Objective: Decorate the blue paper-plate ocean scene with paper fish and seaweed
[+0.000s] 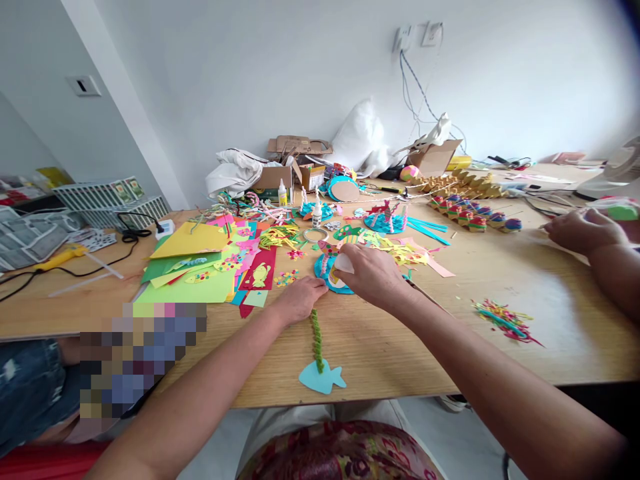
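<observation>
1. Disc (329, 277), blue, on the counter (390, 367) near mid-view; clock positions refer to it.
2. Left hand (301, 300), 8 o'clock: fingers at the disc's rim; whether its grip pinches, one cannot tell.
3. Right hand (373, 272), 3 o'clock: grip clamped on a white bottle (344, 264).
4. Fish (321, 378), pale blue, 6 o'clock.
5. Paper (186, 288), stacked, 9 o'clock.

No lettering or number can be made out. Print on the yellow-labelled bottle (283, 195) and the white-capped bottle (317, 217) is too small to read.
</observation>
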The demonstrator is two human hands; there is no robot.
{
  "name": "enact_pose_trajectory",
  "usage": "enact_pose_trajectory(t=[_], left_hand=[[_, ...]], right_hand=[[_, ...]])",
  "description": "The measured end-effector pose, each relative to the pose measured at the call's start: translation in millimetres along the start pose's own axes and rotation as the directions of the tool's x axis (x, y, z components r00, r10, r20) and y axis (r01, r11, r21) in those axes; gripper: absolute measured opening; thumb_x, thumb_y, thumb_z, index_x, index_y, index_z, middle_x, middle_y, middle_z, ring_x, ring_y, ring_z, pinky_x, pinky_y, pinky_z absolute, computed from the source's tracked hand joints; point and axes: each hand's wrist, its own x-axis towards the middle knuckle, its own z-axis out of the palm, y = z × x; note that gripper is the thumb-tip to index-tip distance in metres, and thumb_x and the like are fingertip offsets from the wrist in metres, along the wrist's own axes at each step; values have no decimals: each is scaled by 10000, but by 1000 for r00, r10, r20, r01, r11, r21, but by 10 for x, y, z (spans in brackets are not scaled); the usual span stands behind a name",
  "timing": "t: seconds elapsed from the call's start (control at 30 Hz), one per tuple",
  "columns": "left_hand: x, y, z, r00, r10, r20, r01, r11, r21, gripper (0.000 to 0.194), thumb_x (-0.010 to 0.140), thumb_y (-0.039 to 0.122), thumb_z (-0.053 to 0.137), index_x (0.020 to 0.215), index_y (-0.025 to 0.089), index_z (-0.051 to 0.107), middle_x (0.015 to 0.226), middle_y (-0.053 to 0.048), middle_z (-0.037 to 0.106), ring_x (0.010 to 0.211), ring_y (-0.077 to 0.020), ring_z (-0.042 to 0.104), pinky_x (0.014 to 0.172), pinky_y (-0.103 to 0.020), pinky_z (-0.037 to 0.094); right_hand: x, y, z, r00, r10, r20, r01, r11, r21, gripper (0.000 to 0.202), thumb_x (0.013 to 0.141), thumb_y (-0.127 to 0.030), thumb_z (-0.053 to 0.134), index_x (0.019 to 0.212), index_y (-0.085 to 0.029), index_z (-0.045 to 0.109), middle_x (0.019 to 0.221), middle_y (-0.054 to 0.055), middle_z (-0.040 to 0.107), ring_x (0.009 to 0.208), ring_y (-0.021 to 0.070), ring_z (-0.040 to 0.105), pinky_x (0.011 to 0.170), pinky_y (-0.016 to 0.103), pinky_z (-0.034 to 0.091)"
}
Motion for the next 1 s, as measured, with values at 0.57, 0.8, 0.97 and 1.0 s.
enact_pose_trajectory(t=[0.57,0.8,0.97,1.0], left_hand=[[2,-20,31,1000,1,-2,-1,1000,20,339,839,87,395,1140,140,541,1199,-78,547,1104,-202,474,972,-318,344],[1,-26,33,1000,6,0,-6,1000,26,343,826,73,401,1134,130,543,1204,-87,545,1103,-207,479,973,-322,342],[0,-30,36,1000,5,-1,-5,1000,29,348,824,70,393,1130,139,543,1204,-82,544,1099,-207,481,964,-324,352],[0,-30,37,1000,6,-2,-6,1000,28,343,826,72,393,1126,136,546,1199,-83,546,1097,-208,482,963,-324,353]], right_hand=[[11,-8,8,1000,-20,-12,20,1000,-21,255,788,-307,449,985,-182,553,931,65,680,831,232,624,519,273,287],[23,-9,10,999,-35,-27,34,999,-41,218,773,-290,466,942,-184,553,907,59,675,805,229,618,508,273,271],[19,-20,22,999,-33,-13,33,999,-34,238,780,-295,467,974,-184,548,914,61,674,806,225,620,505,271,268],[16,-17,24,999,-33,-12,33,999,-31,246,780,-296,467,984,-184,547,919,63,674,808,225,621,507,271,270]])
